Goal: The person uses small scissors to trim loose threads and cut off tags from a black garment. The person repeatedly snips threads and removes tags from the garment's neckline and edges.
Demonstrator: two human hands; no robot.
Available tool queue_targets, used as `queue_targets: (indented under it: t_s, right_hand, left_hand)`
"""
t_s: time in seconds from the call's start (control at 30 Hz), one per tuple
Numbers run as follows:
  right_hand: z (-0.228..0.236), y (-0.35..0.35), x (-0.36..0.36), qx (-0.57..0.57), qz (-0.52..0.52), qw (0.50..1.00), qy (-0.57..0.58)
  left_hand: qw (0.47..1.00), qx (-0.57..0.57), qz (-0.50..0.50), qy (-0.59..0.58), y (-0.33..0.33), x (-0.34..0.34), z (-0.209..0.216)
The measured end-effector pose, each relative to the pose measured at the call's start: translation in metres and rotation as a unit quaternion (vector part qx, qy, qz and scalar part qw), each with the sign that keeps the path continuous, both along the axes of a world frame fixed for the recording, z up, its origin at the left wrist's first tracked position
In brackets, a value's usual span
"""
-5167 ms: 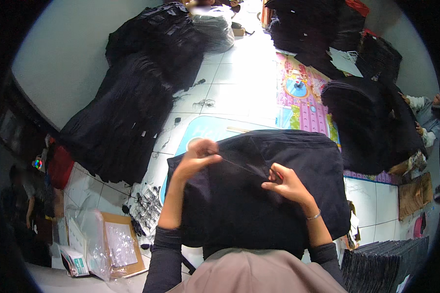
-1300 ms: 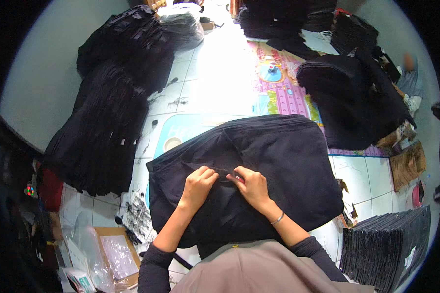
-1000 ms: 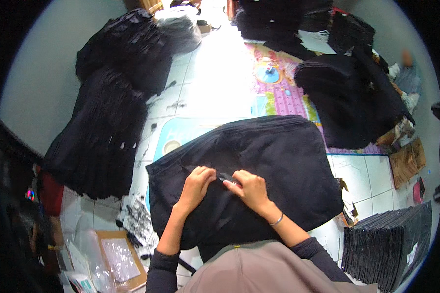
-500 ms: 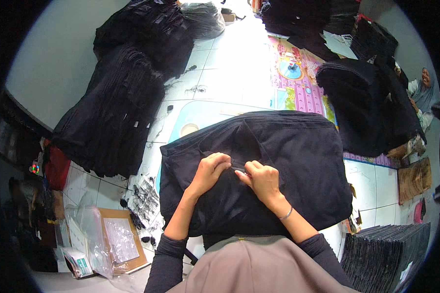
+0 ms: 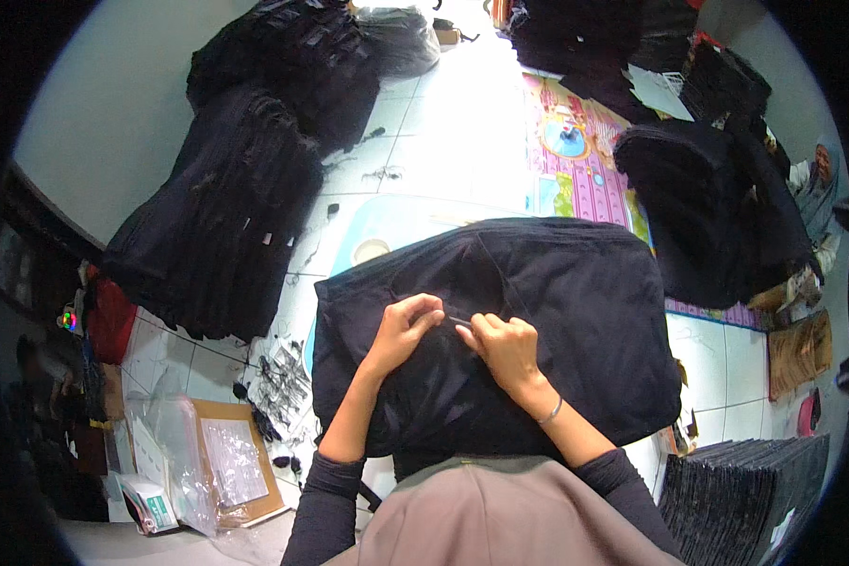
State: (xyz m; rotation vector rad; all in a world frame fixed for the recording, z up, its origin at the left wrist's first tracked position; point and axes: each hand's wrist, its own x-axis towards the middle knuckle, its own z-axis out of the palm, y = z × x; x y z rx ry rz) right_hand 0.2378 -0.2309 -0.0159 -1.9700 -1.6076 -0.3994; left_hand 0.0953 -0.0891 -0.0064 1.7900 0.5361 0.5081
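A stack of black cloth pieces [image 5: 585, 330], perhaps garments, lies in front of me, its layered edges showing along the far side. Over its left half, my left hand [image 5: 406, 330] pinches a fold of the black cloth between thumb and fingers. My right hand [image 5: 507, 347], with a bracelet on its wrist, is closed just to the right. From its fingertips a thin greyish sliver [image 5: 459, 322] points toward the left hand; what it is, I cannot make out. The fingertips of the two hands are a small gap apart.
Heaped black cloth [image 5: 226, 217] stands at the left, more [image 5: 698, 208] at the right. Under my stack is a light blue low table [image 5: 387, 222]. Flat black bundles [image 5: 745, 491] stand lower right; a plastic-wrapped cardboard piece [image 5: 236, 462] lies lower left. Another person [image 5: 824, 189] is at far right.
Both hands stay almost in place, still pinching. The greyish sliver by the right fingertips shows more clearly. The whole view has shifted slightly.
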Motion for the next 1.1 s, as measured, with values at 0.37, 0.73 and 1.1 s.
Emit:
queue_targets:
  t_s: [0.37,0.73,1.1]
  right_hand:
    - [0.007,0.000,0.004,-0.037,-0.024,0.980,0.194]
    - [0.029,-0.020,0.027,-0.084,0.104,0.936,0.326]
    - [0.027,-0.028,0.122,0.132,0.038,0.828,0.544]
  left_hand:
    - [0.950,0.044,0.240,-0.194,0.095,-0.094,0.041]
    - [0.882,0.305,0.348,0.083,0.061,-0.118,0.036]
    - [0.854,0.451,0.230,0.123,0.061,-0.029,0.086]
